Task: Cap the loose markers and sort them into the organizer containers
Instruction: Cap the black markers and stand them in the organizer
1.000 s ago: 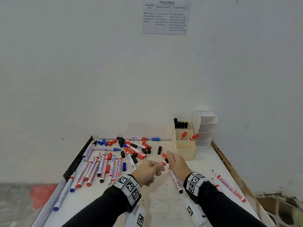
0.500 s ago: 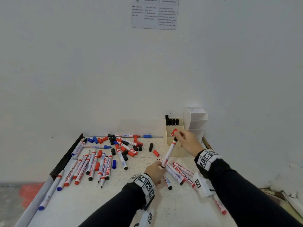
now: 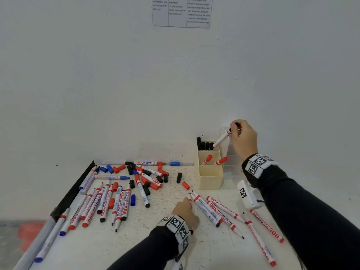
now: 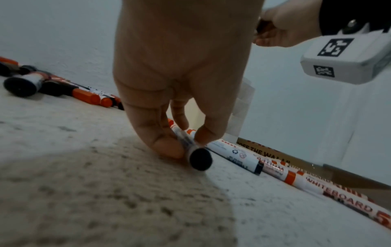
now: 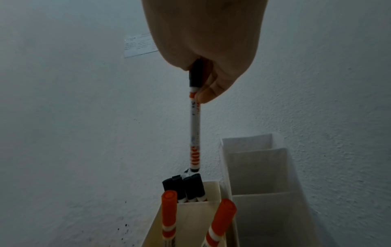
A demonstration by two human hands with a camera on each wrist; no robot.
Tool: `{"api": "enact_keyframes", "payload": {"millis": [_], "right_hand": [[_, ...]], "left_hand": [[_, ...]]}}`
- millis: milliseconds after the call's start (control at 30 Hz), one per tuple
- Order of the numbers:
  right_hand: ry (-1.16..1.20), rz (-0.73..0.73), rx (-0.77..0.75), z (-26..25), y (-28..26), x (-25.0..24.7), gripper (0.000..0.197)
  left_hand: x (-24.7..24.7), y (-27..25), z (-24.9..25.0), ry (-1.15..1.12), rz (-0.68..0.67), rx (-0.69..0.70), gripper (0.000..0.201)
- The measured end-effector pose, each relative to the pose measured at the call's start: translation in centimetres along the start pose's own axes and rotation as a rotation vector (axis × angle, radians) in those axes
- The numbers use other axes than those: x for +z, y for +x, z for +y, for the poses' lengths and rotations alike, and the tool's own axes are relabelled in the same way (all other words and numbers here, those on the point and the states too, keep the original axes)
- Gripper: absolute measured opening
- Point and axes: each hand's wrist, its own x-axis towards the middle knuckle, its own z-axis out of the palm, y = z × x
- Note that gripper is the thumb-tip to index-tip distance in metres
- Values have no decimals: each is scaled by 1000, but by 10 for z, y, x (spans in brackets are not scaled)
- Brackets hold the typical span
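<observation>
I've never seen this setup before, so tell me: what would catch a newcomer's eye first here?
First, the right hand raised over the cream organizer by the wall, lowering a black-capped marker toward the black-capped ones standing in its back compartment. Next, the jumble of loose markers and caps strewn over the table's left half. Nearer the person, the left hand pinches another marker lying on the table.

The marker (image 3: 222, 138) in my right fingers (image 5: 208, 95) is white with a black cap and orange-red bands and lettering. The organizer (image 3: 210, 179) is cream; black caps (image 3: 204, 146) fill its back compartment, two orange-red caps (image 3: 214, 159) the next. My left fingers (image 4: 162, 142) pinch a white marker with a black end (image 4: 200, 158). The surface (image 3: 165, 242) is white with dark speckles. My sleeves (image 3: 311, 221) are black, my wristbands (image 3: 257, 165) white with black square codes.
</observation>
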Motion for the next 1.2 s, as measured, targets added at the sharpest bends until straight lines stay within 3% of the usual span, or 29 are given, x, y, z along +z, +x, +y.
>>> {"api": "enact_keyframes", "payload": {"millis": [133, 233, 333, 467, 533, 633, 667, 767, 867, 933, 1100, 1200], "right_hand": [[-110, -127, 35, 11, 5, 19, 27], [-174, -221, 66, 20, 3, 36, 30], [-206, -222, 99, 23, -1, 49, 29], [-233, -215, 127, 25, -2, 62, 21], [-316, -315, 200, 29, -1, 66, 23], [-423, -629, 325, 34, -2, 71, 23], [-436, -666, 344, 35, -2, 73, 23], [-524, -522, 218, 32, -2, 83, 28], [-370, -367, 68, 7, -17, 99, 23], [-318, -523, 33, -14, -33, 114, 21], [-337, -1224, 30, -53, -89, 157, 37], [-376, -1366, -2, -54, -126, 180, 46]], "left_hand": [[-11, 6, -10, -115, 30, -75, 65], [-28, 10, -24, -180, 81, -93, 66], [-48, 13, -41, -211, 142, -89, 71], [-73, 16, -64, -199, 130, -75, 54], [-83, 15, -75, -191, 126, -57, 47], [-95, 13, -90, -215, 181, -37, 41], [-99, 12, -94, -231, 204, -39, 39], [-111, 9, -107, -285, 279, -69, 40], [-122, 4, -116, -265, 362, -76, 40], [-128, 0, -121, -262, 394, -82, 38], [-137, -11, -139, -276, 388, -130, 43], [-141, -18, -148, -272, 392, -112, 40]]}}
